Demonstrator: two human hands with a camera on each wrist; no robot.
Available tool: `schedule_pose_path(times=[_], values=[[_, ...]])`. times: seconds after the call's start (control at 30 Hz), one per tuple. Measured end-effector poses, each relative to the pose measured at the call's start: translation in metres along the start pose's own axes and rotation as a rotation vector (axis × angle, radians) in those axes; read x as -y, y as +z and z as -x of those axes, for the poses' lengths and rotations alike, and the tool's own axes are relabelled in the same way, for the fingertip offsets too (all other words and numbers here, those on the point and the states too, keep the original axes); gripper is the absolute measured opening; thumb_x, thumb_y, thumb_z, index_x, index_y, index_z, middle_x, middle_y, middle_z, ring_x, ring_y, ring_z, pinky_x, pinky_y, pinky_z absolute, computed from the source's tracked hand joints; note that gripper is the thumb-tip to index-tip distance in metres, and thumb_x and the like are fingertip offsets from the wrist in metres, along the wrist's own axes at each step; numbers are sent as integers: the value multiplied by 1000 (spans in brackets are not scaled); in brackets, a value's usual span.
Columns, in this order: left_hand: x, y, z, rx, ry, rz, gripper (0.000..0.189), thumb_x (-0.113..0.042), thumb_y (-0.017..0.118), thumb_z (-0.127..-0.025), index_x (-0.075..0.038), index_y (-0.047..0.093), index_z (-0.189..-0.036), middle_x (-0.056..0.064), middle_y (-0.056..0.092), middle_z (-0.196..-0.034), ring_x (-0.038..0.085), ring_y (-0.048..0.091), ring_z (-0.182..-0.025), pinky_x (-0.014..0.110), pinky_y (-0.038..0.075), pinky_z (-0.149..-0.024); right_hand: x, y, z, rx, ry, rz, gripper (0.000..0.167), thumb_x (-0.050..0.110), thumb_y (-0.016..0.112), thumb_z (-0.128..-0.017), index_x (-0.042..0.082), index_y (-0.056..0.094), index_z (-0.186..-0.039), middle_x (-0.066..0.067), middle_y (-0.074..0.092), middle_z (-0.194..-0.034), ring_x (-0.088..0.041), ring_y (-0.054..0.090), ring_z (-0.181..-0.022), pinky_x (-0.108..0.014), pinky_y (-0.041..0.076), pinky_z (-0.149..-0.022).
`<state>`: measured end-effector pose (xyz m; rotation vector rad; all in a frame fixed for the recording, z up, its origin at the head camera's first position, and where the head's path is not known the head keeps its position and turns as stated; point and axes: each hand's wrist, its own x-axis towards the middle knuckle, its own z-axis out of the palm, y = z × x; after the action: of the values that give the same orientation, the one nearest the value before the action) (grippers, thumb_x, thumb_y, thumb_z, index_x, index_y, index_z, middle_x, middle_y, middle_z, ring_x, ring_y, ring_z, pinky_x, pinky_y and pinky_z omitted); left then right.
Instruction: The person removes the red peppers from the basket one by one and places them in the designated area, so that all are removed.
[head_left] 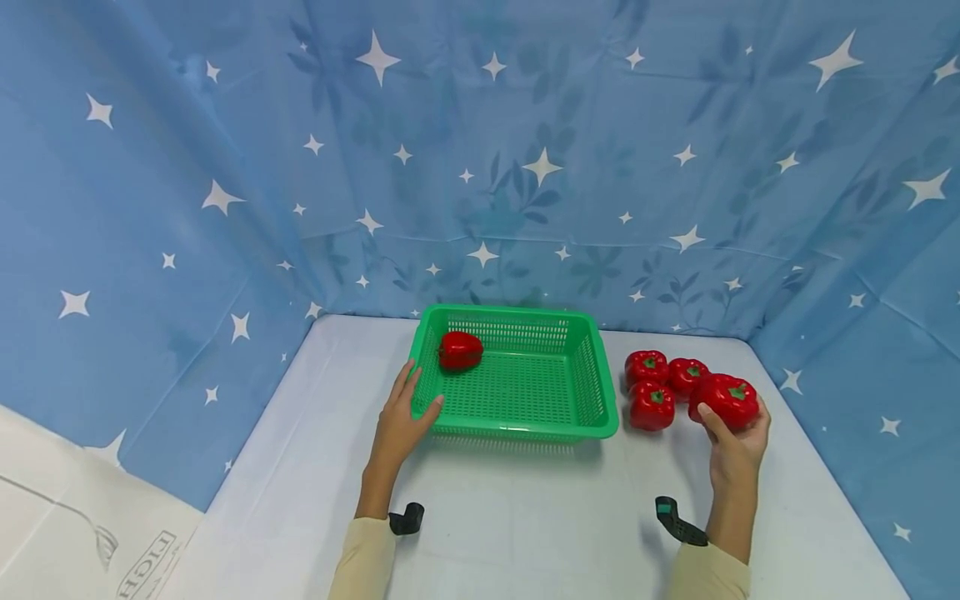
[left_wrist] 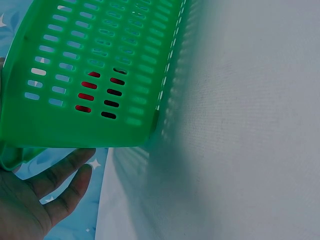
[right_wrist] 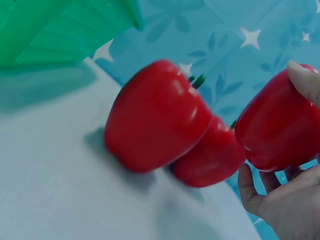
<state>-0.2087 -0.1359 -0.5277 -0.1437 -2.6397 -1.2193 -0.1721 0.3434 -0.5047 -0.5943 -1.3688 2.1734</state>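
Note:
My right hand [head_left: 738, 454] grips a red bell pepper [head_left: 723, 402], thumb on its near side and fingers round the far side. In the right wrist view that held pepper [right_wrist: 282, 122] is raised off the table, beside two others. Three more red peppers, one of them a front pepper [head_left: 652, 406], stand grouped just left of it. My left hand [head_left: 400, 423] is at the left front corner of a green plastic basket [head_left: 517, 432], fingers spread and fairly straight along its side. Inside the basket, at the left, lies one red pepper [head_left: 460, 351].
The white table [head_left: 510, 525] carries the basket near its back edge. Blue star-patterned cloth [head_left: 465, 167] hangs behind and at both sides. A black wrist mount [head_left: 407, 518] sits by the left wrist, and another mount [head_left: 678, 523] by the right.

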Motion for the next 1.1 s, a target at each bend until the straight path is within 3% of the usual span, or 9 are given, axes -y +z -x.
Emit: schedule_pose_path(times=[0.13, 0.3, 0.4, 1.1], values=[[-1, 0, 0, 2, 1, 6, 76, -53, 59, -92, -13, 35, -152, -8, 20, -163, 28, 31, -146, 59, 37, -110, -10, -9, -2, -14, 34, 112, 86, 3, 75, -83, 32, 28, -148, 9, 28, -157, -11, 23, -145, -10, 52, -80], [-2, 0, 0, 8, 4, 4, 76, -55, 58, -92, -14, 35, -152, -8, 19, -163, 28, 31, -147, 59, 37, -110, -22, -19, -4, -16, 79, 275, 91, 14, 77, -84, 35, 20, -152, 9, 19, -162, -12, 13, -151, -22, 38, -109], [-2, 0, 0, 8, 7, -4, 77, -55, 58, -92, -13, 35, -152, -7, 19, -163, 28, 30, -147, 58, 36, -110, -28, -22, -4, -20, 97, 343, 94, 18, 78, -84, 36, 16, -153, 9, 15, -163, -12, 9, -152, -32, 28, -117], [-3, 0, 1, -8, 1, 2, 77, -55, 59, -92, -12, 36, -152, -6, 20, -163, 28, 29, -148, 58, 35, -111, -45, -27, -11, 63, 85, 520, 95, 24, 76, -86, 38, 12, -155, 8, 10, -165, -16, 4, -154, -44, 18, -122]])
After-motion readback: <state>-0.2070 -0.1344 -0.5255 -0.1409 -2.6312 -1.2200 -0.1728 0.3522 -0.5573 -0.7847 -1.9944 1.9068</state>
